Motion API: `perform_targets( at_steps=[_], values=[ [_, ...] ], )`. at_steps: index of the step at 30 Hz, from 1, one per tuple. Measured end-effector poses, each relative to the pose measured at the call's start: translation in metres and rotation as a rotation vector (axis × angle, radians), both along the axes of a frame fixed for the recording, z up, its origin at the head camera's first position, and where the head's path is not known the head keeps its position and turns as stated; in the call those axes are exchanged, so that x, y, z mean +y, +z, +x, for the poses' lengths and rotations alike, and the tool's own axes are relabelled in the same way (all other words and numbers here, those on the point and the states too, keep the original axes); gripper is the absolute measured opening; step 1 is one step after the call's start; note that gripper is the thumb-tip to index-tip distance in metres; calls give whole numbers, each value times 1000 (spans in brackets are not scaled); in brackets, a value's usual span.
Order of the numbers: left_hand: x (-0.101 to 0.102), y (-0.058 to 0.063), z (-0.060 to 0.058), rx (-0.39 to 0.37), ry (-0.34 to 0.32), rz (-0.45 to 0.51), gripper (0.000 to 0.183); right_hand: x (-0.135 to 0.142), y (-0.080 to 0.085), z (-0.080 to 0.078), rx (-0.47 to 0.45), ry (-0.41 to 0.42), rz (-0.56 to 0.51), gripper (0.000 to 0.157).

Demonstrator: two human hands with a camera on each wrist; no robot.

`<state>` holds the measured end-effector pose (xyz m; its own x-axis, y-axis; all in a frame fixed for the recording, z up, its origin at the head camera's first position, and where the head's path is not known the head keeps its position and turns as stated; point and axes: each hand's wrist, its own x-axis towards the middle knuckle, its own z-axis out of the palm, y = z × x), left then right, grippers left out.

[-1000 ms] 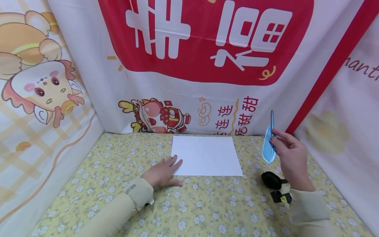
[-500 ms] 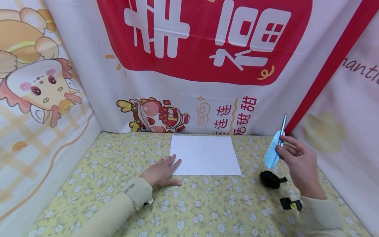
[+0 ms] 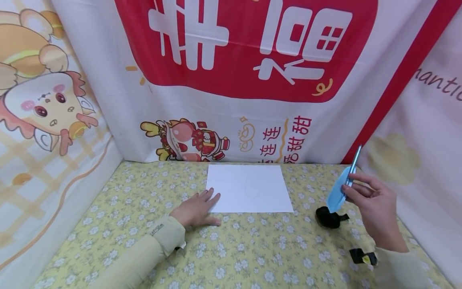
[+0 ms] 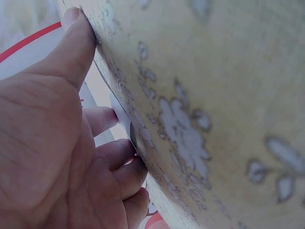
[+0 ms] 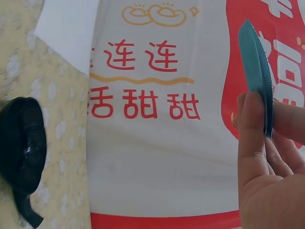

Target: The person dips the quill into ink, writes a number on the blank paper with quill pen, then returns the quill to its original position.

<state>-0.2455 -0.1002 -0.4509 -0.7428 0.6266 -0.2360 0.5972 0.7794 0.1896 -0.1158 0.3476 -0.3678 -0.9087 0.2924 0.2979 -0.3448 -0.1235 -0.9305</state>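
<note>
A white sheet of paper (image 3: pixel 249 188) lies at the back of the flowered cloth, with a faint curved line on it. My left hand (image 3: pixel 196 209) rests at the sheet's left edge, fingers spread over its lower left corner and thumb on the cloth. To the right of the paper, my right hand (image 3: pixel 375 208) pinches a flat light-blue leaf-shaped thing (image 3: pixel 339 194) with a slim blue rod along it. It is held up and tilted; the rod points up. In the right wrist view its pointed blade (image 5: pixel 255 57) sticks up past my fingers, which hide its lower part.
Beneath the right hand lie a rounded black thing with a strap (image 3: pixel 327 217) and a smaller black piece with a yellow spot (image 3: pixel 362 257). Printed fabric walls (image 3: pixel 195 96) close off the back and both sides. Flowered cloth (image 3: pixel 252 249) covers the surface.
My right hand has moved to the right and lower, toward me, carrying the light-blue leaf-shaped thing, which has tilted more to the right. The left hand stays on the paper.
</note>
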Motion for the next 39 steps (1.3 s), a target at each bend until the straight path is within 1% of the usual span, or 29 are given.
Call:
perform_targets(
  at_steps=[4,7,13,17,20,24,31,35,39],
  values=[
    [0,-1,0,6,-3,-5,93,6,-4,6,-45,-17,2,38],
    [0,-2,0,8,-4,-8,93,12,-7,10,-72,-14,-10,43],
    [0,-1,-1,5,8,-2,93,20,-10,15,-94,35,-48,51],
    [0,-1,-1,7,1,6,92,22,-14,18,-124,65,-36,42],
    [0,-2,-1,11,-3,9,93,24,-20,21,-138,65,3,35],
    [-1,-4,-1,20,-4,6,93,25,-30,25,-153,41,30,32],
    [0,-2,-1,10,5,7,93,32,-40,30,-240,-12,77,27],
    [0,-2,-1,6,9,3,93,37,-44,31,-245,-26,52,26],
    [1,-1,-1,-4,13,3,93,42,-48,31,-268,-11,27,24]
  ],
)
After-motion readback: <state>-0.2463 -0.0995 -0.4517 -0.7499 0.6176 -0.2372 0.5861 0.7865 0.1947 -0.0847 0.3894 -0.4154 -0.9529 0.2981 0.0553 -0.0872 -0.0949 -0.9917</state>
